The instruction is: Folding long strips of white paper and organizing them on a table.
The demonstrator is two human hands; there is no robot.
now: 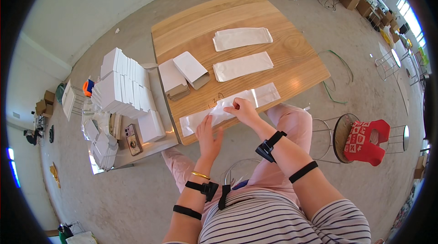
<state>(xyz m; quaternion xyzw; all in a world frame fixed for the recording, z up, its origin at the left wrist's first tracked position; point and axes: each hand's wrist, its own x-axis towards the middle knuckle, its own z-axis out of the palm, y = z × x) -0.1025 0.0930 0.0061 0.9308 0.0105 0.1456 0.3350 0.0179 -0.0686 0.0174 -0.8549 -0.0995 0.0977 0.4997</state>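
Observation:
A long, flat, glossy white plastic sleeve (pixel 267 94) lies along the near edge of the wooden table. My left hand (pixel 209 139) rests at its left part, fingers stretched out and touching the film. Farther right, my right hand (pixel 244 111) is closed in a pinch on the sleeve near its middle; the fingertips are partly hidden. Beyond it lie two piles of similar white sleeves, a nearer pile (pixel 243 66) and a farther pile (pixel 242 39). Two small flat white boxes, one upper box (pixel 191 67) overlapping a lower box (pixel 172 76), sit left of the piles.
Left of the wooden table (pixel 196 20), a metal side table (pixel 160 147) carries tall stacks of white boxes (pixel 125 79) and a phone (pixel 132 140). On the right, a stool (pixel 340 136) holds a red bag (pixel 365 142). A green strap (pixel 335 100) lies on the floor.

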